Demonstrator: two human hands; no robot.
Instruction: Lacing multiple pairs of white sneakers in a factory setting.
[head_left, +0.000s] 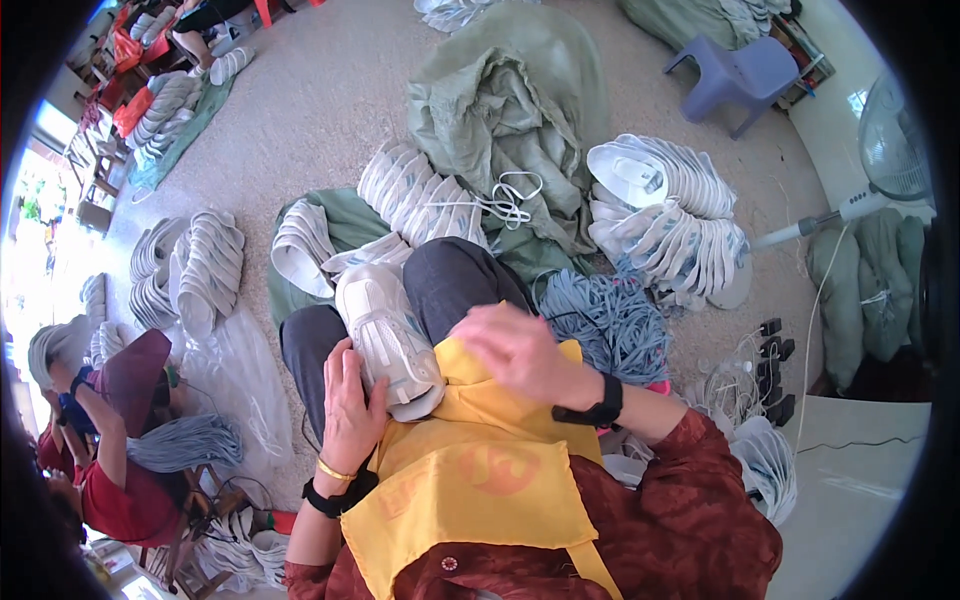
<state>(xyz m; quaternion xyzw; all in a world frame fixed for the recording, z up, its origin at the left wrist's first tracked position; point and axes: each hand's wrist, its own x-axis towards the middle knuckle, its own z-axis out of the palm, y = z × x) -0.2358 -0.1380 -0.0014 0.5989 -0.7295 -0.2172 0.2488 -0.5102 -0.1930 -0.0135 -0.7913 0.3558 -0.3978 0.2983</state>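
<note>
The floor [330, 90] offers open room only at the far left; green sacks [500, 110], stacked white shoe uppers [665, 215] and a blue-grey lace bundle [605, 325] crowd the far and right sides of the lap. The white sneaker [385, 335] lies sole-up on the lap against the yellow apron [470, 470]; it looks light, with a stiff sole and soft upper, best held at heel or midsole. The left hand [348, 405] has its grip clamped on the heel end, while the right hand [520, 350] hovers just right of it, fingers loosely apart.

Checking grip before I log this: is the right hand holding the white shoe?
No, the left hand holds the white shoe on the lap, while the right hand is off it above the yellow apron.
</note>
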